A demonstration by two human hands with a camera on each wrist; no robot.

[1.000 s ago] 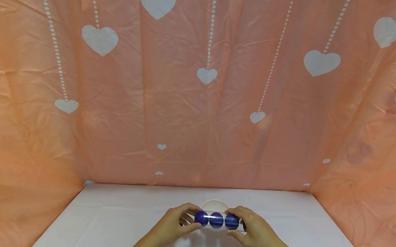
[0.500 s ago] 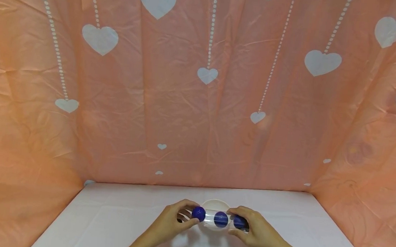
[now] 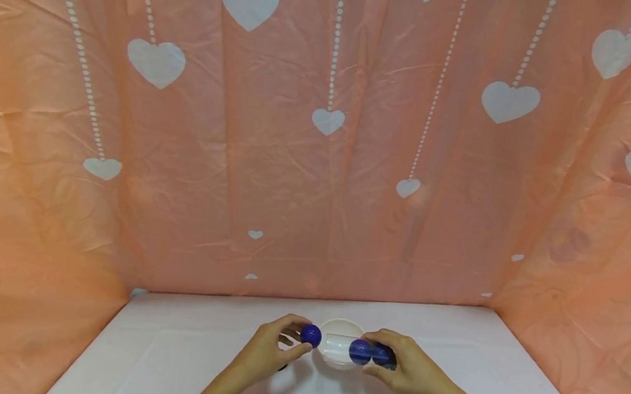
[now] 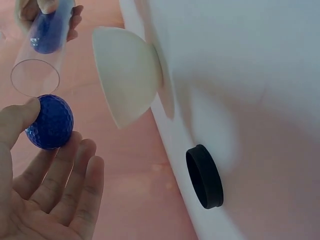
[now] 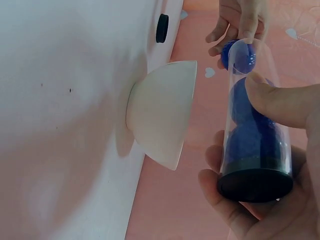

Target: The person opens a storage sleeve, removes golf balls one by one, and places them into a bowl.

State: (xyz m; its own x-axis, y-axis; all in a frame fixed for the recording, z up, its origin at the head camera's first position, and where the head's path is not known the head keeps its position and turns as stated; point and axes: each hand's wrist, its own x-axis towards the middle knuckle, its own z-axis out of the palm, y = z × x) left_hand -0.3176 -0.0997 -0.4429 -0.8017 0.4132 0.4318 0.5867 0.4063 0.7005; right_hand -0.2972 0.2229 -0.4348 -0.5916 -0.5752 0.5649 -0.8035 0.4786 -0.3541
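Observation:
My left hand (image 3: 271, 348) pinches a blue dimpled golf ball (image 4: 50, 122) between thumb and fingertips, outside the tube's uncapped end. A clear plastic tube (image 3: 336, 349) lies sideways in my right hand (image 3: 407, 369), thumb on one side and fingers curled round the other. Two more blue golf balls (image 3: 360, 352) sit inside it, towards the right end. That end carries a black cap (image 5: 255, 185), seen in the right wrist view. Below the tube stands a white bowl (image 4: 130, 75), partly covered by it in the head view.
Another black cap (image 4: 205, 177) lies on the white tabletop (image 3: 197, 330), left of the bowl. Orange sheeting with white hearts (image 3: 327, 123) hangs behind the table and along both sides.
One golf ball has come out of the tube's left end in my left hand, which moved slightly left. The other two slid right inside the tube. My right hand keeps its hold.

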